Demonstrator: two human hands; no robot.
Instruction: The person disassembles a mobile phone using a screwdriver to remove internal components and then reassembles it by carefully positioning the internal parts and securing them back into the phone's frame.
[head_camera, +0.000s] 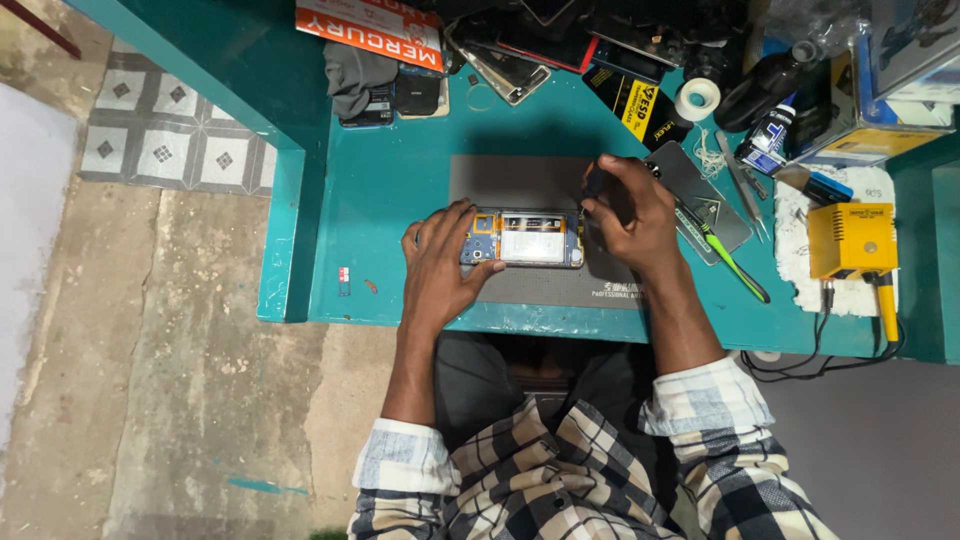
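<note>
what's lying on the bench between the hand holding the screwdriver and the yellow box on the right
In the head view, between the right hand and the yellow box lie a grey panel and a green-handled tool.

phone (527, 238): opened smartphone, back cover off, internals exposed; blue frame, pale rectangular battery in the middle, board sections at both ends
pose: lay flat, long axis left-right, open side up
location: on grey work mat (520, 180) on the teal counter (390, 190), near front edge
left end: covered and gripped by left hand (440, 262), fingers over top edge, thumb at lower edge
tool (592, 186): small dark-handled driver, held roughly upright, tip down at phone's upper right corner
tool grip: right hand (632, 215) closed around handle; most of the shaft hidden, tip type unclear
</note>
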